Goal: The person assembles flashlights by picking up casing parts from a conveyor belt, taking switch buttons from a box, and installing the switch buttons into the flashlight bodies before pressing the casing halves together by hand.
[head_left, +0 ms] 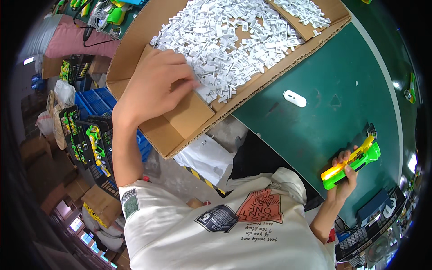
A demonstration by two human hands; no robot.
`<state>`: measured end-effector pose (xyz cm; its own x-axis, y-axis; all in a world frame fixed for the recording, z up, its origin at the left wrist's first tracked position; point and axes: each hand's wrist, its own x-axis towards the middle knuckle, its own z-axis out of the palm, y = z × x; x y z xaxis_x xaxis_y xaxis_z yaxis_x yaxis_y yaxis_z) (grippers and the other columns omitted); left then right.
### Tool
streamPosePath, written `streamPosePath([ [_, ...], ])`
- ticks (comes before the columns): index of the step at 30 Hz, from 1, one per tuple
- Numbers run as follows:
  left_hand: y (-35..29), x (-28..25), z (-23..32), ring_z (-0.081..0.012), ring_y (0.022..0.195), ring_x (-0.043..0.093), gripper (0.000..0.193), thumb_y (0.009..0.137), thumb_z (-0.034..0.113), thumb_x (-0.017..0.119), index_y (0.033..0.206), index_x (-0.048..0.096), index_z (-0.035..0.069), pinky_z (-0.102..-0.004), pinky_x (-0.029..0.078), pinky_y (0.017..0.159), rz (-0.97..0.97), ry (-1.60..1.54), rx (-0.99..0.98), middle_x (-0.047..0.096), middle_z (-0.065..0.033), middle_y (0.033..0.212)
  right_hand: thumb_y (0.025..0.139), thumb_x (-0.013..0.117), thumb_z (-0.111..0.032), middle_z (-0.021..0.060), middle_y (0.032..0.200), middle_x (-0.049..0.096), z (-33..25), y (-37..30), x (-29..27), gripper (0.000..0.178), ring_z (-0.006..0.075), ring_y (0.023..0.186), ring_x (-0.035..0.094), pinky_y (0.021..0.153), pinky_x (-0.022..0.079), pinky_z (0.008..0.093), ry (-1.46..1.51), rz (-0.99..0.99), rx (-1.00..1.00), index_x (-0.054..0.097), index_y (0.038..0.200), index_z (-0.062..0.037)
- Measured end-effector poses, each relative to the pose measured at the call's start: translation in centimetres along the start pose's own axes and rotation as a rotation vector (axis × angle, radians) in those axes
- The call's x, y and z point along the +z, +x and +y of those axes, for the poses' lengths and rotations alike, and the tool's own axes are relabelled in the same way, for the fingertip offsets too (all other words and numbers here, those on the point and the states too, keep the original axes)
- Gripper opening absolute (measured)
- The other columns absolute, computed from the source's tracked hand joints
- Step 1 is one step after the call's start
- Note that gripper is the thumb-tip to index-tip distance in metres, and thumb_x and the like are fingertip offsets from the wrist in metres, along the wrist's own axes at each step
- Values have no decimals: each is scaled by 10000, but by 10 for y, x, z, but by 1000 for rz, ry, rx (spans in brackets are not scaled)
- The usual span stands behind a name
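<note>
My left hand [162, 83] reaches into a cardboard box [270, 74] holding a heap of small white plastic parts [225, 42]. Its fingers are bent, thumb and index tips close together at the heap's near edge; what they pinch, if anything, I cannot make out. Off to the right, my right hand [344, 173] grips a flashlight-shaped casing, green [363, 165] along one side and yellow [346, 164] along the other. The casing lies slanted in the fingers, its wide end pointing up and right. A shiny round part [371, 131] shows just beyond that wide end.
On the green table [315, 126] lies a white oval plastic piece [295, 98]. Cardboard flaps [186, 114] divide the box. At the left stand blue crates [96, 105] and black baskets of green and yellow parts [94, 135]. A white bag [207, 157] is under the box's near edge.
</note>
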<state>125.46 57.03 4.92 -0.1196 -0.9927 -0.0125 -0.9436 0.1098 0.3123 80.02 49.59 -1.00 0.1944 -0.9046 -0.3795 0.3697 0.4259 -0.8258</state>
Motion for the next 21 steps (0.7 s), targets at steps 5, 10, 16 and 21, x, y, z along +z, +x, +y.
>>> streamPosePath([
  [5, 10, -1, 19, -260, 856, 552, 133, 756, 172, 716, 800, 688, 49, -378, 425, 777, -182, -31, 46, 577, -74, 786, 723, 612, -45, 94, 961, 482, -1, -2, 6, 659, 181, 870, 485, 739, 477, 309, 13, 21, -15, 365, 1333, -15],
  [10, 15, -3, 37, -283, 892, 563, 162, 749, 191, 709, 835, 711, 54, -392, 447, 789, -272, 158, -54, 603, -97, 830, 720, 598, -34, 100, 969, 487, 0, -4, 3, 649, 183, 869, 487, 742, 474, 315, 21, 21, -24, 374, 1328, -14],
  [16, 39, -8, 29, -307, 816, 620, 189, 731, 182, 726, 818, 710, 15, -392, 483, 724, -447, 20, -93, 651, -135, 795, 717, 592, -20, 112, 948, 503, -3, -11, 3, 624, 195, 844, 513, 732, 488, 322, 50, 19, -21, 381, 1304, -6],
  [21, 64, -1, 13, -267, 670, 649, 167, 684, 134, 767, 765, 710, -1, -378, 489, 620, -660, -91, 1, 658, -149, 695, 720, 587, -14, 112, 946, 506, -6, -25, -12, 608, 195, 844, 515, 734, 492, 321, 105, 24, -19, 385, 1293, -8],
])
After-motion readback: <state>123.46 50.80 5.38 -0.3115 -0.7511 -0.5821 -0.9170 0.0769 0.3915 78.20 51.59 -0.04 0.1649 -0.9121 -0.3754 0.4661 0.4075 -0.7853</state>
